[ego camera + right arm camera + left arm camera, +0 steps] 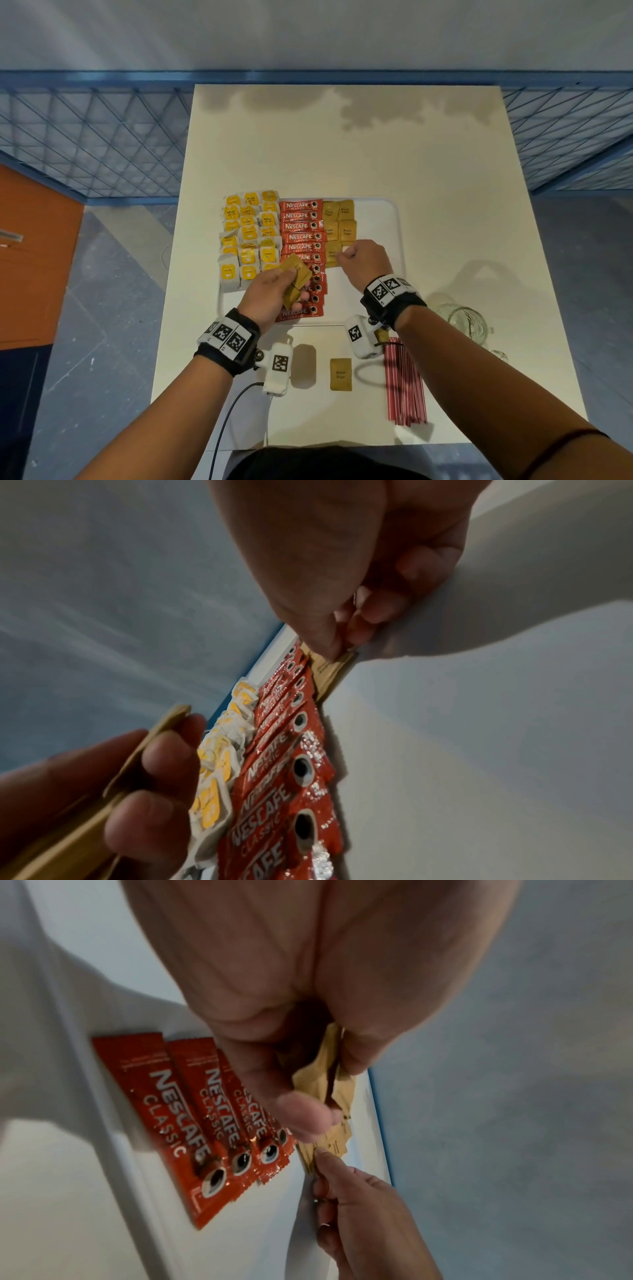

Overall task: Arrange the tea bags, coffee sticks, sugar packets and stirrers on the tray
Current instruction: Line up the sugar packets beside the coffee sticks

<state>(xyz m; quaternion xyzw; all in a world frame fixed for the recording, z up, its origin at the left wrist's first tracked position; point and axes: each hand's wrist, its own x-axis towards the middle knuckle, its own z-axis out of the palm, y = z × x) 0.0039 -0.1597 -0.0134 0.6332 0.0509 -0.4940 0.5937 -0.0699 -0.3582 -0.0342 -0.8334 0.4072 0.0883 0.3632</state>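
A white tray (387, 219) holds yellow tea bags (248, 236) on the left, a column of red coffee sticks (301, 226) in the middle, and brown sugar packets (339, 221) to their right. My left hand (274, 291) hovers over the lower coffee sticks (178, 1118) and grips a small bunch of brown sugar packets (296, 281). My right hand (356, 257) pinches the edge of a sugar packet (330, 669) lying in the third row on the tray. One sugar packet (340, 374) lies on the table in front of the tray. Red stirrers (406, 383) lie beside my right forearm.
The tray sits on a white table (411, 154). A glass jar (467, 323) stands near the table's right edge, right of my right wrist. A blue mesh fence (96, 137) runs behind and beside the table.
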